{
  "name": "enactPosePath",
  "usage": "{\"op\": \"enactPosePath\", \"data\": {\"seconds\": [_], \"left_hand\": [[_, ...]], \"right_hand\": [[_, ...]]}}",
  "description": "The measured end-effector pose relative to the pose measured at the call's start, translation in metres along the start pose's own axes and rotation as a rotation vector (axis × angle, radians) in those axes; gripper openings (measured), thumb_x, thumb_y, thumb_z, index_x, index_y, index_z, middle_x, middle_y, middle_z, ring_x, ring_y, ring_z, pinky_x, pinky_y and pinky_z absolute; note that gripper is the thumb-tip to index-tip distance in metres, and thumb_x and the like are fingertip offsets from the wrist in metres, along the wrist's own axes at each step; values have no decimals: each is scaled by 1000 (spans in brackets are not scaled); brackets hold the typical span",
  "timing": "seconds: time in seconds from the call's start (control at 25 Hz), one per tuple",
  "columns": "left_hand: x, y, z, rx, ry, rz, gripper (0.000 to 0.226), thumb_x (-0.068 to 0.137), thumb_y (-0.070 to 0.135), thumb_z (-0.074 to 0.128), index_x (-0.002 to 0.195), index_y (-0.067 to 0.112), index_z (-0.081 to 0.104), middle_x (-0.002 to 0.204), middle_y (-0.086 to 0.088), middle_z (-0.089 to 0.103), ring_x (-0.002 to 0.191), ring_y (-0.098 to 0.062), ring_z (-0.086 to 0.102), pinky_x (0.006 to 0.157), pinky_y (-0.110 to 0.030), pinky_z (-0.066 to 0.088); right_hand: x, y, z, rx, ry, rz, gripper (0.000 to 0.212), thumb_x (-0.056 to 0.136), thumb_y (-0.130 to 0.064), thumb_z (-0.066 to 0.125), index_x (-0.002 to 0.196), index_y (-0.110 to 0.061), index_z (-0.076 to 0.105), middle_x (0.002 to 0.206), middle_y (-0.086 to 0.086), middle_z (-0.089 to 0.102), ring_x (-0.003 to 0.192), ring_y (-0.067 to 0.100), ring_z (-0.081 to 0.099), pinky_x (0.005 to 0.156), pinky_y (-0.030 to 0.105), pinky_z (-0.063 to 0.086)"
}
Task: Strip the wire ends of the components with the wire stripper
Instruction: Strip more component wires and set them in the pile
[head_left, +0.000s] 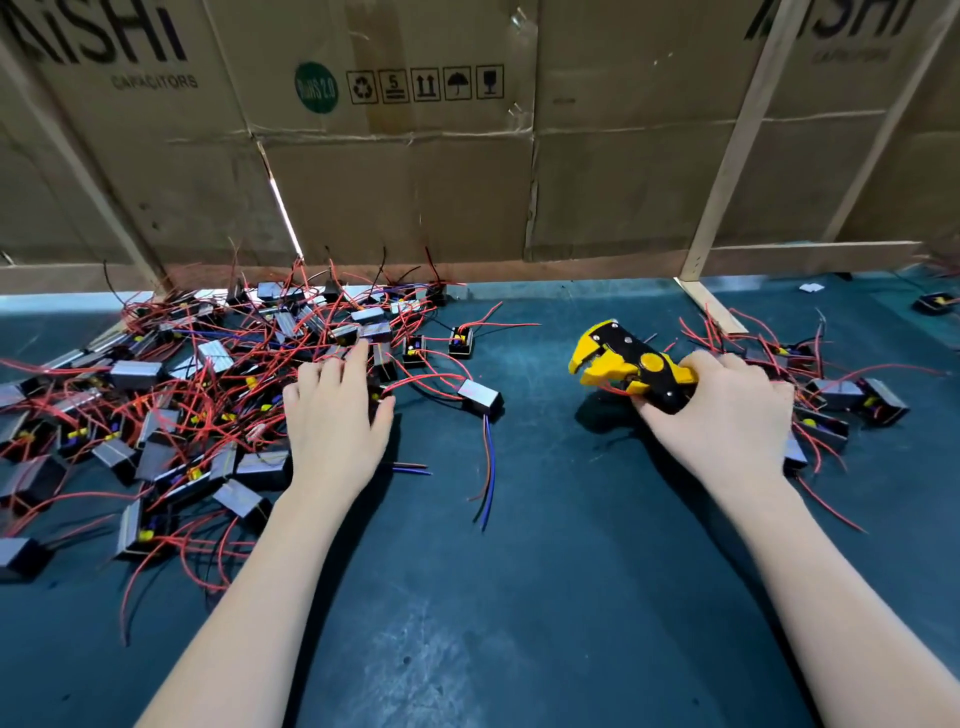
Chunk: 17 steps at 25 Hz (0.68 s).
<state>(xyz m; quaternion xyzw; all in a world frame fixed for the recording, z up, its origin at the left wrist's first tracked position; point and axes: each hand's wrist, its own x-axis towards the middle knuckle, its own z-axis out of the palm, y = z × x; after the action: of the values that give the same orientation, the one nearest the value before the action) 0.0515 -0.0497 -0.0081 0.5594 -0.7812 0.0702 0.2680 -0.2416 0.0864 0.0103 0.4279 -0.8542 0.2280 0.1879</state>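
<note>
Behind, a wall of flattened cardboard boxes (395, 171) closes off the far edge of a dark blue-green tabletop (545, 571), where a person works through a batch of small wired parts. Along the left edge and up to the far-left corner lies a big tangled pile of components (171, 415), grey-and-black blocks trailing red wires; a smaller group of components (841, 400) sits by the right edge. One loose component (480, 397), with red and blue wires pointing toward the near edge, lies apart between the hands. The left hand (335, 421) reaches into the near side of the big pile, fingers spread and fairly straight over the blocks; whether it has a block pinched underneath cannot be told. The right hand (727, 415) grips the handles of the yellow-and-black wire stripper (631, 366), held just above the tabletop right of centre, its jaws open and pointing left. By the look of it, this is the picking-up step: next, a wire end must be guided into those jaws.
</note>
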Motion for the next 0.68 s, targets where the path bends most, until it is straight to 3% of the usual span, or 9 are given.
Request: {"op": "enactPosePath", "data": {"seconds": [0.12, 0.2, 0.24, 0.36, 0.48, 0.56, 0.68], "left_hand": [[-3, 1, -1, -69, 8, 37, 25, 82, 18, 74, 106, 12, 71, 99, -12, 61, 101, -36, 48, 81, -42, 34], [-5, 3, -4, -91, 26, 45, 14, 80, 12, 74, 94, 13, 71, 92, -9, 63, 97, -35, 52, 79, -42, 34], [-5, 5, -6, -98, 50, 61, 11, 80, 10, 74, 89, 14, 71, 88, -7, 63, 94, -34, 54, 78, -42, 34], [-7, 13, -15, -185, 174, 180, 9, 80, 8, 76, 83, 14, 71, 81, -2, 66, 84, -32, 58, 74, -40, 37], [-11, 29, -25, -393, 193, 463, 3, 85, 9, 71, 87, 10, 71, 86, -1, 66, 83, -28, 57, 75, -38, 43], [-20, 45, -28, -505, 58, 605, 7, 84, 7, 68, 89, 8, 73, 88, -1, 66, 84, -26, 57, 77, -36, 47], [-33, 62, -27, -547, -209, 707, 22, 79, -2, 59, 89, 10, 75, 89, 0, 67, 88, -24, 59, 78, -38, 50]], "right_hand": [[0, -10, -7, 371, -16, -25, 27, 66, -33, 78, 79, -17, 61, 79, 2, 63, 82, 26, 59, 79, 36, 44], [-2, -16, -11, 613, -61, 16, 23, 63, -31, 77, 75, -20, 61, 69, -6, 60, 68, 6, 54, 69, 12, 39], [-4, -19, -13, 705, -101, 43, 21, 61, -30, 74, 73, -20, 61, 64, -8, 58, 62, 1, 50, 62, 8, 36], [-7, -26, -14, 932, -321, 76, 11, 66, -16, 73, 71, -20, 64, 61, -9, 61, 59, 2, 49, 63, 17, 41], [-8, -24, -10, 680, -430, -47, 13, 67, -19, 76, 72, -21, 64, 66, -6, 62, 68, 12, 54, 68, 30, 42], [-10, -25, -8, 432, -424, -138, 18, 64, -28, 77, 77, -25, 65, 74, -7, 66, 78, 18, 59, 72, 30, 45], [-11, -26, -5, 357, -381, -90, 23, 64, -32, 77, 83, -26, 65, 78, -4, 67, 85, 24, 60, 77, 31, 46]]}}
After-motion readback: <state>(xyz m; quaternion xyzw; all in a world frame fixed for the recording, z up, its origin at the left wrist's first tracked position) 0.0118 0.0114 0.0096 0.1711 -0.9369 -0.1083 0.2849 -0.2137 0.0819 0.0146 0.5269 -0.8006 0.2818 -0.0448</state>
